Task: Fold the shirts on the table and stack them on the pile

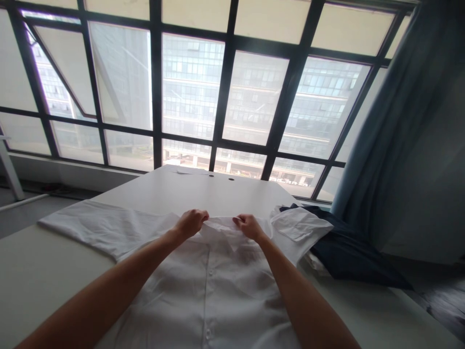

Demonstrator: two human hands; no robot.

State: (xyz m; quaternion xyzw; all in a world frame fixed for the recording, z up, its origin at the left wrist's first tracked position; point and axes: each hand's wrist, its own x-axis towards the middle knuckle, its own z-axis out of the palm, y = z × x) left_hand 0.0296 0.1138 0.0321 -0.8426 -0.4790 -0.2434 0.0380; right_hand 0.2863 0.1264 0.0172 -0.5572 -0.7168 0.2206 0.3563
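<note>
Left hand: left hand (191, 222) curled tight, fingers pinched on the collar (221, 224) of the white shirt (203, 286), at the collar's left end.
Right hand: right hand (248, 226) likewise curled, fingertips gripping the collar's right end; both hands rest on the cloth, close together with a short stretch of collar between them.
Shirt position: lies flat, front up, button placket running down the middle toward the viewer; collar at the far end, about mid-table.
Sleeves: left sleeve (98, 225) spread out flat to the left; right sleeve (300, 230) lies over the dark garment (348, 254).
Table: white table (39, 276); far edge just below the window (192, 92), right edge runs diagonally toward the lower right.
Open room: bare tabletop beyond the collar up to the far edge, and a wide bare strip left of the shirt.
Right side: dark garment heaped at the table's right edge, touching the shirt; blue curtain (399, 145) hanging behind it.
Containers: cannot tell; nothing of that kind shows.
</note>
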